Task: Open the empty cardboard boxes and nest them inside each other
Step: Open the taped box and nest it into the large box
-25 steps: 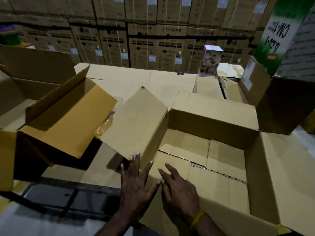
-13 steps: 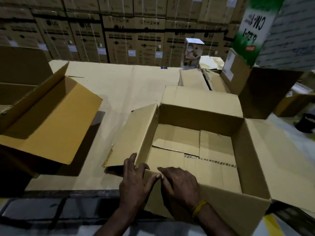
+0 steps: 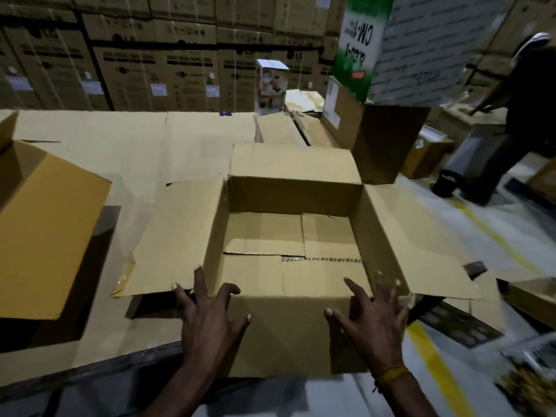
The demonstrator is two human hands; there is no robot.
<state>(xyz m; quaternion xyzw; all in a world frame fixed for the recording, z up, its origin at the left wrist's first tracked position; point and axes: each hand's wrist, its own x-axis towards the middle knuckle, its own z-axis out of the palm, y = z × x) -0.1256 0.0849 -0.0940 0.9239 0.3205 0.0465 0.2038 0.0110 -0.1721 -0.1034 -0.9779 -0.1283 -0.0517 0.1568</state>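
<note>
Warehouse bench [image 3: 186, 139] lined with flattened cardboard, stacked cartons [image 3: 168, 52] far behind. Open box [image 3: 288, 236] near centre, four flaps out, empty. Left hand [image 3: 210, 317] and right hand [image 3: 373, 314] spread flat on near flap. Second open box [image 3: 45, 236] at left, not yet nested.

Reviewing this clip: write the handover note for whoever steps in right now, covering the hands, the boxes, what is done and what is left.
Left hand: open, fingers spread on the near flap of the open box, at its left corner.
Right hand: open, spread on the same flap at the right corner.
Open box: in front, all four flaps folded out, nothing inside.
Second box: on the left, open, separate.
Done: the front box is opened.
Left: nest the boxes; none is inside another yet.
</note>
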